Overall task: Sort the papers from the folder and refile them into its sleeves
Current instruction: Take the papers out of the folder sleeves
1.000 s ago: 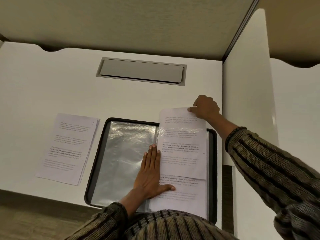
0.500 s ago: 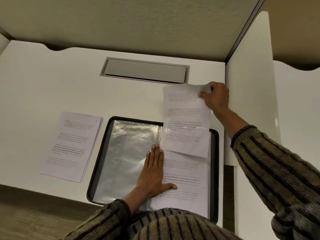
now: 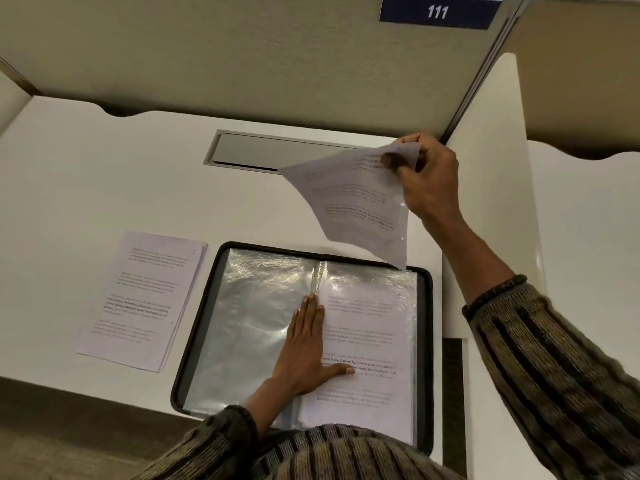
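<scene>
A white tabletop (image 3: 104, 174) sits in a study booth, backed by a beige fabric partition (image 3: 242, 57) that carries a dark blue sign reading 111 (image 3: 438, 12). A white side divider (image 3: 491, 188) stands on the right, and a grey rectangular hatch (image 3: 270, 154) is set into the surface. The open black-edged folder with clear plastic sleeves (image 3: 199, 317) lies near the front edge, with a stack of printed white papers (image 3: 138, 299) just beside it on the left. The left hand (image 3: 304, 351) presses flat by the folder's spine, fingers straight and together, thumb spread on a sleeved page. The right hand (image 3: 429, 178) pinches the top corner of a curling printed sheet (image 3: 360, 202), fingers clamped on it, above the folder's far edge.
</scene>
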A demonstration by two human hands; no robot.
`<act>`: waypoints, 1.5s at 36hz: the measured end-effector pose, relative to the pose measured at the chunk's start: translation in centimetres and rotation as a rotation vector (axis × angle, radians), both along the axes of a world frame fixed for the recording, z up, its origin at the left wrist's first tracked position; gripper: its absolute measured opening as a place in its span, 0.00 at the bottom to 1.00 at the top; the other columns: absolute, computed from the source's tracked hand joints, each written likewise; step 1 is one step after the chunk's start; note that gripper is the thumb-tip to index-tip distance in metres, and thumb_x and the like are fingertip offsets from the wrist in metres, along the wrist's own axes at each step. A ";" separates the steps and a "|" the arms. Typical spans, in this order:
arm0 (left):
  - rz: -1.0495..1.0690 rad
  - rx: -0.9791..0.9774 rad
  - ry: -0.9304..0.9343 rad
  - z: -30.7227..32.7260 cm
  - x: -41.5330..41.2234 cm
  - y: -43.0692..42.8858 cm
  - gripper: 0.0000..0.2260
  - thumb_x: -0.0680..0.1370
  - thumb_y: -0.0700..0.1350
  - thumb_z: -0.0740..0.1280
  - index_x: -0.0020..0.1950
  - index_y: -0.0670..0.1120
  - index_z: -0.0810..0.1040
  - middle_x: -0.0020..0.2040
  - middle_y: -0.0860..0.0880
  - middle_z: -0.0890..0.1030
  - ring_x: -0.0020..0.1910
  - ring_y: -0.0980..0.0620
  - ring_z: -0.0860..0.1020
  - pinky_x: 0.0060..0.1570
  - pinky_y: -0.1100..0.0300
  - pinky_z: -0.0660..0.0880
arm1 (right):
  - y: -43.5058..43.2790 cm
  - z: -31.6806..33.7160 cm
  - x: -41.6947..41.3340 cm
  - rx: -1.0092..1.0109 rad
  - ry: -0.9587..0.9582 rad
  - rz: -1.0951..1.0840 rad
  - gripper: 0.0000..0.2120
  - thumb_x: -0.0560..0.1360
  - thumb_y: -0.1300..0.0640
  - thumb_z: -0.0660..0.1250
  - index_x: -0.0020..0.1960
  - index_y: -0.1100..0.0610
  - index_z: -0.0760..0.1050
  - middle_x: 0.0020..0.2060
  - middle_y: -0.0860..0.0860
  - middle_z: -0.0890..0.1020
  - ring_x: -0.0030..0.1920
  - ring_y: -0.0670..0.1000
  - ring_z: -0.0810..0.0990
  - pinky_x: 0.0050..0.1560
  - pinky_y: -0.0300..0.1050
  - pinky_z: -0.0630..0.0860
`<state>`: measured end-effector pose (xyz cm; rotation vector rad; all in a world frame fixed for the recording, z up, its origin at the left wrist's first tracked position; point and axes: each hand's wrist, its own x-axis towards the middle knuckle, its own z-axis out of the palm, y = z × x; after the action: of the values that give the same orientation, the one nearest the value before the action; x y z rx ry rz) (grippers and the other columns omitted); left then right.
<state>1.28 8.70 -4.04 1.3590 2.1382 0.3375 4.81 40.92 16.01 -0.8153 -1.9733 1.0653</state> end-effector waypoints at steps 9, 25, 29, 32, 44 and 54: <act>0.741 0.324 -0.508 4.8 -3.7 1.2 0.50 0.68 0.69 0.80 0.82 0.53 0.62 0.79 0.51 0.70 0.74 0.51 0.73 0.72 0.47 0.74 | -3.9 -1.5 2.3 -0.129 0.004 0.018 0.07 0.77 0.59 0.76 0.52 0.60 0.82 0.45 0.51 0.86 0.45 0.52 0.85 0.45 0.49 0.83; 0.846 0.442 -0.787 8.0 -11.0 -4.7 0.08 0.81 0.44 0.75 0.56 0.40 0.84 0.53 0.45 0.88 0.53 0.42 0.87 0.56 0.43 0.84 | -13.2 -6.0 -1.0 -0.697 -0.017 -0.081 0.15 0.76 0.51 0.78 0.61 0.55 0.82 0.51 0.48 0.88 0.49 0.49 0.88 0.47 0.46 0.86; 0.918 0.460 -0.763 8.5 -13.4 -7.6 0.08 0.82 0.44 0.74 0.59 0.44 0.85 0.51 0.48 0.89 0.52 0.44 0.87 0.51 0.50 0.86 | -16.5 -7.6 -3.0 -0.783 -0.068 -0.042 0.16 0.75 0.51 0.79 0.60 0.54 0.83 0.52 0.47 0.88 0.50 0.47 0.88 0.45 0.41 0.84; 0.949 0.452 -0.717 8.3 -15.9 -9.9 0.08 0.81 0.46 0.74 0.57 0.45 0.85 0.51 0.48 0.89 0.50 0.45 0.88 0.52 0.45 0.86 | -18.9 -9.6 -4.8 -0.829 -0.168 0.005 0.18 0.73 0.53 0.81 0.59 0.56 0.83 0.53 0.48 0.88 0.52 0.48 0.88 0.51 0.46 0.84; 0.990 0.323 -0.317 6.2 -28.6 -18.7 0.06 0.80 0.50 0.76 0.49 0.49 0.85 0.45 0.54 0.87 0.46 0.52 0.86 0.51 0.50 0.84 | -30.2 -14.8 -14.0 -0.775 -0.494 0.099 0.05 0.74 0.60 0.78 0.45 0.55 0.82 0.39 0.49 0.88 0.41 0.52 0.88 0.45 0.54 0.86; 0.917 0.118 0.049 3.7 -37.4 -23.1 0.09 0.79 0.52 0.76 0.49 0.47 0.84 0.41 0.52 0.84 0.42 0.48 0.83 0.44 0.52 0.81 | -37.3 -17.6 -22.3 -0.702 -0.656 0.123 0.11 0.73 0.57 0.81 0.45 0.61 0.79 0.35 0.54 0.86 0.29 0.51 0.85 0.34 0.52 0.86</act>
<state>-36.10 -14.37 -0.29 0.3454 2.6978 0.7860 -17.46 3.62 -1.62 -1.5913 -2.1885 1.7764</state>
